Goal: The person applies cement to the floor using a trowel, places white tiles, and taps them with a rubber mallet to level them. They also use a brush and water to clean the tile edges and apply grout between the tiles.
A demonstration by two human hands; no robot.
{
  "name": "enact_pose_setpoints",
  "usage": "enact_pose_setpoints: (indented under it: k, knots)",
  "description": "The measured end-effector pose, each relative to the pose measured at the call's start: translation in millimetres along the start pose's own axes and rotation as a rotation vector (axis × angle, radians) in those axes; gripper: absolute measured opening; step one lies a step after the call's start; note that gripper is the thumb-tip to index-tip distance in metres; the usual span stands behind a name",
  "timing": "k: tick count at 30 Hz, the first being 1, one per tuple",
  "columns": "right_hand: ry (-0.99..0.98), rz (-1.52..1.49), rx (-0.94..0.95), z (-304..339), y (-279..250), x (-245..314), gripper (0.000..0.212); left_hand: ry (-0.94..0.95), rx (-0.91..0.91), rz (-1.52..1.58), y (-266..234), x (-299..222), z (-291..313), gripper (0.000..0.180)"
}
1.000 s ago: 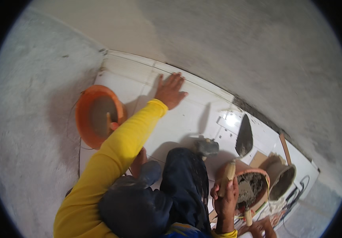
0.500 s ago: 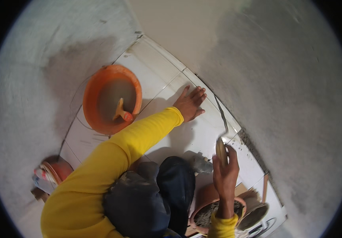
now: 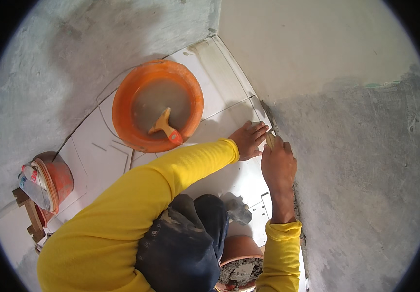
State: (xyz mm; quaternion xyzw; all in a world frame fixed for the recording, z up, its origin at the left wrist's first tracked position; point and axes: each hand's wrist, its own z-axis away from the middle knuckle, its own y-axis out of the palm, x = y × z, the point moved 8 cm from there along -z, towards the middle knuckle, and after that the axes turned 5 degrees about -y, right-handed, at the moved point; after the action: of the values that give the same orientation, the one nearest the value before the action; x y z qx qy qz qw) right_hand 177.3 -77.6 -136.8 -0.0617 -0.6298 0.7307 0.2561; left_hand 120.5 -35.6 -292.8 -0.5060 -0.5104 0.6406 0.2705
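Observation:
My left hand [image 3: 249, 141] lies flat with fingers apart on a white floor tile [image 3: 219, 170], close to the wall. Beside its fingertips, my right hand [image 3: 279, 165] is wrapped round the wooden handle of a trowel [image 3: 270, 139]. The trowel points at the narrow gap between the tile edge and the wall; most of its blade is hidden. Left of my hands stands an orange bucket [image 3: 122, 114] of murky water, with a wooden-handled brush [image 3: 163, 121] leaning in it. Below my right forearm is a terracotta-coloured bucket [image 3: 241, 247] holding grey mortar [image 3: 236, 275].
Bare plastered walls [image 3: 361, 185] meet at a corner ahead. Next to my knee [image 3: 171, 243] lies a dark grey object [image 3: 239, 213] I cannot identify. A smaller reddish bucket [image 3: 63, 180] with stacked items and a wood piece [image 3: 34, 219] sit at the far left.
My right hand has moved the trowel forward along the wall, up beside my left hand. The left hand stays flat on the tile. The view has shifted and turned.

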Motion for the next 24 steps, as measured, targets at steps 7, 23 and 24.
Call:
enact_pose_setpoints:
  k: [7, 23, 24]
  knots:
    - [0.066, -0.062, 0.263, -28.9, -1.1, -25.3, 0.036, -0.024, 0.222, -0.151, 9.8, -4.5, -3.5, 0.078]
    - [-0.007, 0.045, 0.293, -27.2, 6.3, -32.9, 0.039, -0.058, 0.171, -0.092, 6.0, 0.6, -5.5, 0.075]
    - [0.031, 0.022, 0.278, -22.2, 8.4, -38.4, 0.040, -0.071, 0.209, -0.077, 8.3, 3.1, -7.7, 0.076]
